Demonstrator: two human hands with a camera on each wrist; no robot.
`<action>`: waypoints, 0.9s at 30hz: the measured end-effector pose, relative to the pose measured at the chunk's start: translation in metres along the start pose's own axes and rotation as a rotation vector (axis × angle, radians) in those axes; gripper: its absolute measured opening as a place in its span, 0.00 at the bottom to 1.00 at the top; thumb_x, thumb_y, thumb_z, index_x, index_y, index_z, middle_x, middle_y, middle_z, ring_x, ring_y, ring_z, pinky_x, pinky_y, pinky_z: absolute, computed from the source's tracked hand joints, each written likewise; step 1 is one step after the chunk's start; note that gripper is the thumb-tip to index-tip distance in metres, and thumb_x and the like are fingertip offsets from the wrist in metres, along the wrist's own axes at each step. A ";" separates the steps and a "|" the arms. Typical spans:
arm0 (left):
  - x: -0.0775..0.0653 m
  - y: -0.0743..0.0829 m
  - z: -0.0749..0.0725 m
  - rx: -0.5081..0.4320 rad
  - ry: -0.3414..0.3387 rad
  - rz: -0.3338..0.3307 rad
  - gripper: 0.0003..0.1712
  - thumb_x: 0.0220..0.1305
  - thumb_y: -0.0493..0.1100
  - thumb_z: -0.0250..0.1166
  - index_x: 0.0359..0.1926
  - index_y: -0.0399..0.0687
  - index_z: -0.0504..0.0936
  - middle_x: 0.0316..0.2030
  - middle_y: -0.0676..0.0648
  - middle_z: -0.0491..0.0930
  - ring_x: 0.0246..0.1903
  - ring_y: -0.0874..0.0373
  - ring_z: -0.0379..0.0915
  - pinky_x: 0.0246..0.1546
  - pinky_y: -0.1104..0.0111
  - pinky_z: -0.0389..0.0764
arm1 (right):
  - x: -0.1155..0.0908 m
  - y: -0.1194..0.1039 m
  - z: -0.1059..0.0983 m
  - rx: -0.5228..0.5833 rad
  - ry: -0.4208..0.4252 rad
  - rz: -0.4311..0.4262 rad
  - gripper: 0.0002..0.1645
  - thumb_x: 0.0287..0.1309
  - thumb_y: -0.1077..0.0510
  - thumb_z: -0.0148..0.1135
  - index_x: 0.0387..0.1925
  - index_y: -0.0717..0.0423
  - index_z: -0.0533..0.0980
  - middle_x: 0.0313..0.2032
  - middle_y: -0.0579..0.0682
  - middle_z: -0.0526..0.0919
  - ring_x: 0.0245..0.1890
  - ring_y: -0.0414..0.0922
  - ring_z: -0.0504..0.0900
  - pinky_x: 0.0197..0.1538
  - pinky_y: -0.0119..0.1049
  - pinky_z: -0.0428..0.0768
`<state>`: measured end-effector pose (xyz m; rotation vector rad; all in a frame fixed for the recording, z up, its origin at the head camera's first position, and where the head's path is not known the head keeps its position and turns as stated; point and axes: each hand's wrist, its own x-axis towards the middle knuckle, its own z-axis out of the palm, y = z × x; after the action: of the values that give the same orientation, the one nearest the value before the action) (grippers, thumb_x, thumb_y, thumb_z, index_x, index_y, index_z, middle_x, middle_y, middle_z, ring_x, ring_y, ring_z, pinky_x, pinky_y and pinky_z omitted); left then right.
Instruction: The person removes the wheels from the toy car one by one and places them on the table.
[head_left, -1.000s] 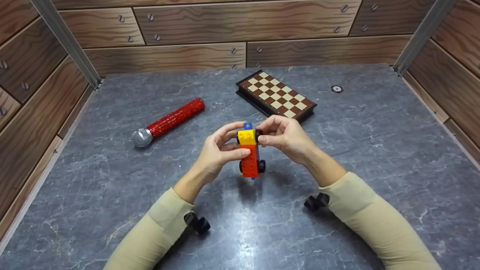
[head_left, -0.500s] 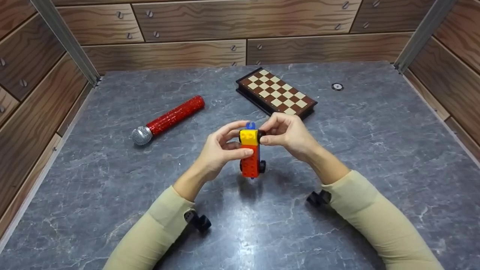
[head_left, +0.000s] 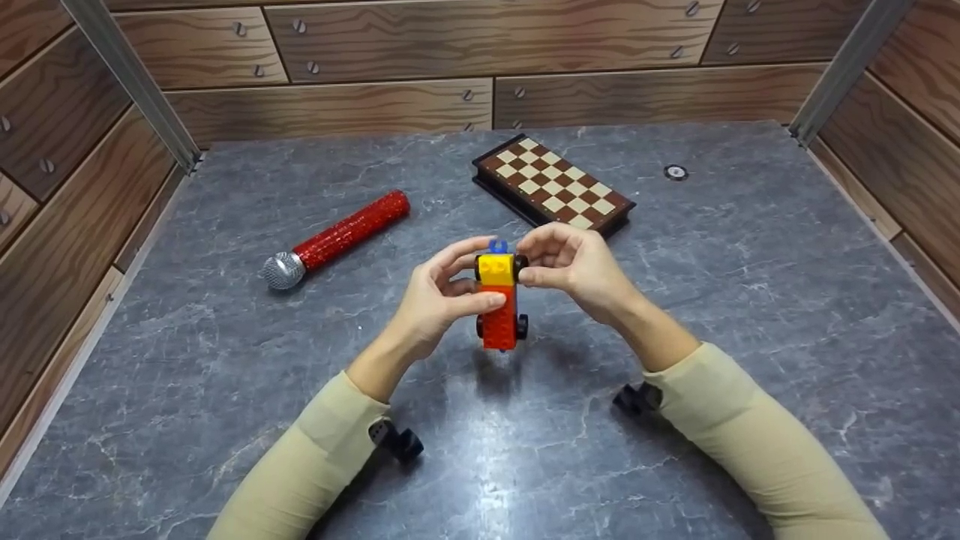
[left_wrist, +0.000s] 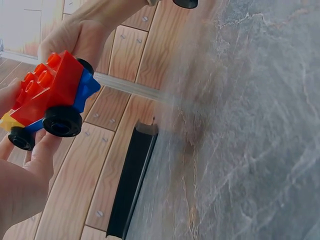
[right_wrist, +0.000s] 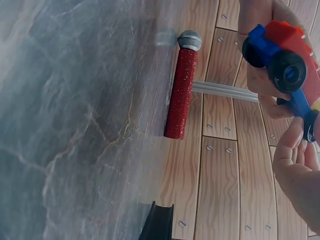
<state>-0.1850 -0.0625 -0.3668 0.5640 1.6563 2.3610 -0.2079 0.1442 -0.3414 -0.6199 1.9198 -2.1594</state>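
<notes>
A toy car (head_left: pixel 497 319) built of red and yellow blocks on a blue base, with black wheels, is held up off the table in the head view, its yellow end pointing away. My left hand (head_left: pixel 450 295) grips it from the left, thumb across the red block and fingers behind. My right hand (head_left: pixel 574 268) pinches the black wheel (head_left: pixel 520 265) beside the yellow block. The car's blue underside and wheels show in the right wrist view, where fingertips meet the small wheel (right_wrist: pixel 311 126). In the left wrist view the red studded block (left_wrist: pixel 50 85) faces up-left.
A red glittery microphone (head_left: pixel 349 231) with a silver head lies at the left. Behind the hands is a folded chessboard (head_left: pixel 555 184); a small round black-and-white disc (head_left: pixel 676 172) sits at back right. Wood-patterned walls (head_left: pixel 487 45) border the grey marbled table (head_left: pixel 187 337).
The car has turned slightly, so its red and yellow top faces the head camera more squarely. Both hands keep their hold and have shifted only a little.
</notes>
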 end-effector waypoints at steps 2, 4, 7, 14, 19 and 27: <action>0.000 0.000 0.000 0.004 0.009 0.007 0.36 0.47 0.30 0.71 0.60 0.44 0.71 0.52 0.37 0.73 0.35 0.47 0.76 0.40 0.60 0.80 | 0.000 0.000 -0.001 0.003 -0.014 0.021 0.17 0.43 0.75 0.67 0.38 0.66 0.77 0.37 0.58 0.81 0.33 0.47 0.80 0.39 0.35 0.81; -0.001 -0.001 0.000 0.011 0.015 0.013 0.36 0.47 0.30 0.71 0.60 0.44 0.71 0.51 0.37 0.73 0.34 0.47 0.76 0.38 0.60 0.80 | 0.000 0.000 -0.002 0.007 -0.031 0.033 0.16 0.44 0.74 0.67 0.38 0.66 0.77 0.37 0.58 0.81 0.33 0.48 0.80 0.39 0.34 0.81; -0.001 0.000 0.001 0.022 0.014 0.018 0.36 0.47 0.29 0.71 0.59 0.44 0.72 0.51 0.37 0.73 0.34 0.47 0.76 0.37 0.61 0.80 | 0.000 0.000 -0.003 0.019 -0.070 0.047 0.14 0.45 0.74 0.67 0.37 0.64 0.77 0.38 0.59 0.80 0.33 0.48 0.80 0.39 0.34 0.81; -0.002 -0.001 0.003 0.032 -0.002 0.034 0.35 0.47 0.29 0.71 0.59 0.42 0.72 0.51 0.37 0.74 0.34 0.48 0.76 0.35 0.63 0.80 | 0.000 -0.001 -0.004 0.033 -0.096 0.046 0.13 0.46 0.76 0.64 0.33 0.62 0.73 0.33 0.57 0.78 0.28 0.46 0.78 0.35 0.32 0.80; -0.002 -0.001 0.003 0.022 -0.007 0.035 0.36 0.47 0.28 0.71 0.60 0.42 0.71 0.51 0.37 0.74 0.34 0.48 0.76 0.36 0.62 0.80 | -0.001 -0.002 -0.003 0.029 -0.091 0.038 0.14 0.46 0.77 0.63 0.32 0.62 0.72 0.31 0.56 0.78 0.28 0.45 0.77 0.35 0.32 0.80; -0.003 0.000 0.002 0.010 -0.020 0.027 0.35 0.48 0.27 0.70 0.60 0.41 0.71 0.51 0.36 0.74 0.35 0.46 0.77 0.38 0.60 0.80 | 0.000 -0.004 -0.002 -0.028 -0.122 -0.025 0.12 0.46 0.76 0.64 0.32 0.63 0.73 0.32 0.56 0.79 0.29 0.45 0.77 0.35 0.32 0.80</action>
<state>-0.1815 -0.0618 -0.3665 0.6134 1.6627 2.3596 -0.2080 0.1471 -0.3381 -0.7655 1.8916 -2.0608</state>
